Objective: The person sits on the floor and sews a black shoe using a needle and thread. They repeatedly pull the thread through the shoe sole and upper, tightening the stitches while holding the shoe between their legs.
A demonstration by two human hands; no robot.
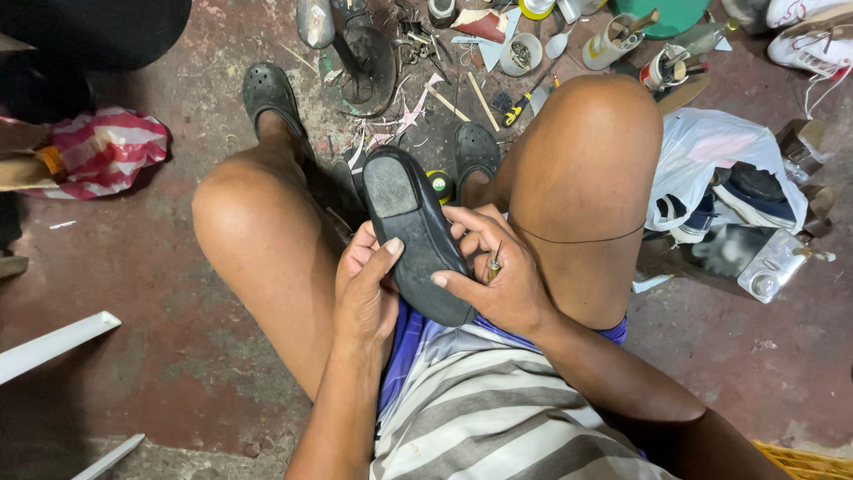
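Black shoe (pixel 416 233), sole up, frame centre between the knees: left hand (pixel 366 286) and right hand (pixel 490 271) both clamped on its sides. White plastic bag (pixel 711 156), right: dark shoes inside. Cup (pixel 520 53), top: small hardware. Bare floor (pixel 151 267) left.

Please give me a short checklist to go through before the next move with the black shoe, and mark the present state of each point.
1. Both hands on the black shoe: ok. The left hand grips its left edge, the right hand its right edge.
2. Sole faces up, toward the camera: ok.
3. Shoe is supported: ok, it rests between the knees, against the lap.
4. Right hand free of other things: not ok, a small brass-coloured object sits between its fingers.
5. Sole firmly attached: cannot tell.
6. Tools within reach: ok, probably; a yellow-handled screwdriver lies on the floor ahead.
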